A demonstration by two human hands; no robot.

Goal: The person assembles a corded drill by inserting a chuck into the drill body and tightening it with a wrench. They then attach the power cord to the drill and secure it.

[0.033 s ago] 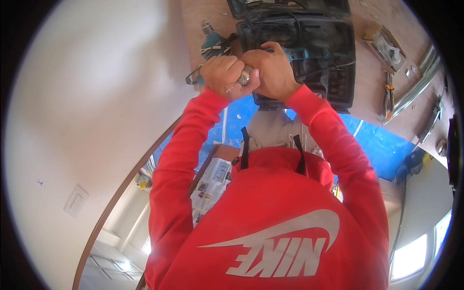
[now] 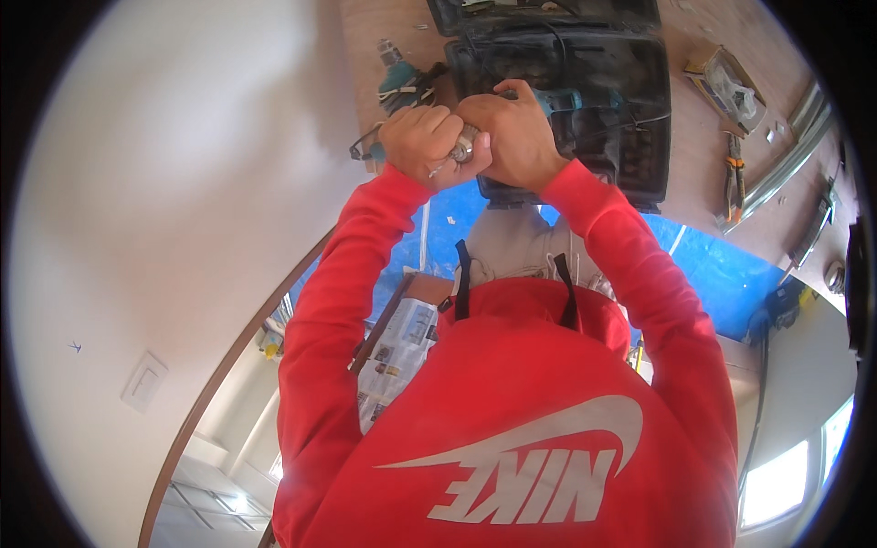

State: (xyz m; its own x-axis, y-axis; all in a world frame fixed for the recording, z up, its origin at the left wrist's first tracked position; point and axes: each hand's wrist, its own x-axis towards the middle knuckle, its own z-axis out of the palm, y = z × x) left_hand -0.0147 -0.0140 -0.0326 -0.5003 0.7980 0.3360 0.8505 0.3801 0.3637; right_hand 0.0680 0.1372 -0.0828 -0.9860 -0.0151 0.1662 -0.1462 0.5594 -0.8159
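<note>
My left hand (image 2: 420, 142) and my right hand (image 2: 512, 132) meet over the near edge of the work table, both with curled fingers. Between them shows the round silvery end of a metal drill chuck (image 2: 464, 144); the rest of it is covered by my fingers. A thin metal rod (image 2: 437, 170) pokes out under my left hand. Just beyond my right hand lies a teal tool body (image 2: 559, 100), and whether it joins the chuck is hidden. Past my left hand, a teal and black power tool (image 2: 400, 80) with a metal nose rests on the table.
An open black tool case (image 2: 621, 68) lies beyond my hands. To the right are a small box (image 2: 731, 91) with a plastic bag, orange-handled pliers (image 2: 734, 173) and long metal strips (image 2: 786, 169). A white wall (image 2: 183, 183) stands close on the left; blue sheeting (image 2: 722, 283) covers the floor.
</note>
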